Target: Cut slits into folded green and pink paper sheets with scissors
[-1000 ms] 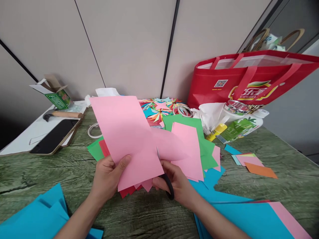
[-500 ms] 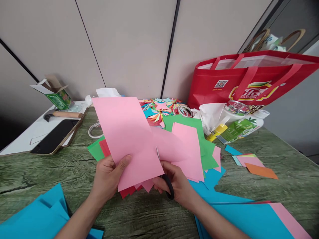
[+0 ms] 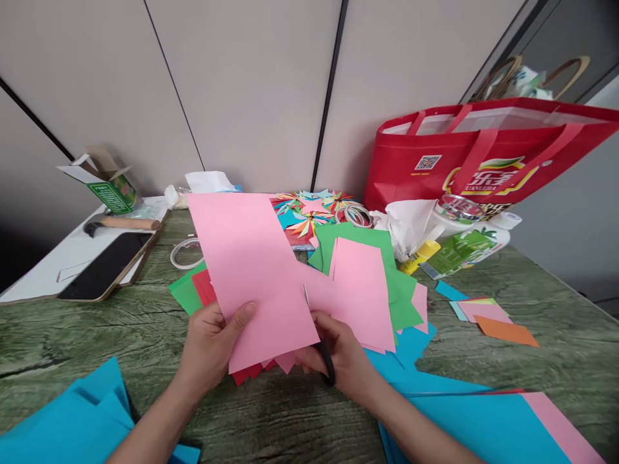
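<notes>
My left hand (image 3: 213,341) grips the lower left edge of a large pink paper sheet (image 3: 251,264), thumb on top, holding it tilted up above the table. My right hand (image 3: 336,351) is closed round black-handled scissors (image 3: 327,364). Their blade tip shows at the sheet's right side, where a slit parts a strip of the same pink paper; the rest of the blades is hidden. Behind it lie cut pink pieces (image 3: 365,290) on green paper (image 3: 401,293). Red paper pieces (image 3: 249,372) peek out below the sheet.
Blue paper stacks lie at front left (image 3: 72,419) and front right (image 3: 474,419). A phone (image 3: 109,267) and a hammer (image 3: 123,223) are at left. A red bag (image 3: 411,167), glue stick (image 3: 420,256) and tape rolls (image 3: 355,216) stand or lie at the back. Small paper strips (image 3: 505,330) lie at right.
The pink sheet's top edge has shifted slightly right and down. Its cut strip, raised and curved before, now hangs lower over the pink pieces. Both hands stay nearly in place.
</notes>
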`<state>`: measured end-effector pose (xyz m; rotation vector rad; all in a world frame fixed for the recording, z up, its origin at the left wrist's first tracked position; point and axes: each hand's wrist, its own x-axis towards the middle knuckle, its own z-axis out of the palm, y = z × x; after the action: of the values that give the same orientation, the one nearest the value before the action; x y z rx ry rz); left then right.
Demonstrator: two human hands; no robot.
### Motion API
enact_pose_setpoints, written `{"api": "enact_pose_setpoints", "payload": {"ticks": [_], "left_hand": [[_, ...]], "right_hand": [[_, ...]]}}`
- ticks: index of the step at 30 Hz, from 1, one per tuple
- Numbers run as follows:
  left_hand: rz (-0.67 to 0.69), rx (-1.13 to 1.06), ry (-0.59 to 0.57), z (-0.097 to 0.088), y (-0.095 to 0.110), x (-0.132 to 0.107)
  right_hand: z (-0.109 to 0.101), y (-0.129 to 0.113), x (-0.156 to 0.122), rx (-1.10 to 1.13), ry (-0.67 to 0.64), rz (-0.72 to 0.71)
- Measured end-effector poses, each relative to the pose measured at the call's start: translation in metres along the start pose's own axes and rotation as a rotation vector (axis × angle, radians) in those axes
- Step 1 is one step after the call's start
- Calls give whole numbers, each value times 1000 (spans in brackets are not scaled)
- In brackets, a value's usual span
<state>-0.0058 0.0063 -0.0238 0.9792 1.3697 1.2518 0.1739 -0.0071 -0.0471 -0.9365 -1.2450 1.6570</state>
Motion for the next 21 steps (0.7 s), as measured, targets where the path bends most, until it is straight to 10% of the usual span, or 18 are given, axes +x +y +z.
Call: {"api": "enact_pose_setpoints", "payload": {"ticks": [21], "left_hand": [[-110, -41, -38, 2, 1, -1]], "right_hand": [[-1, -6, 1, 61, 8, -23]]}}
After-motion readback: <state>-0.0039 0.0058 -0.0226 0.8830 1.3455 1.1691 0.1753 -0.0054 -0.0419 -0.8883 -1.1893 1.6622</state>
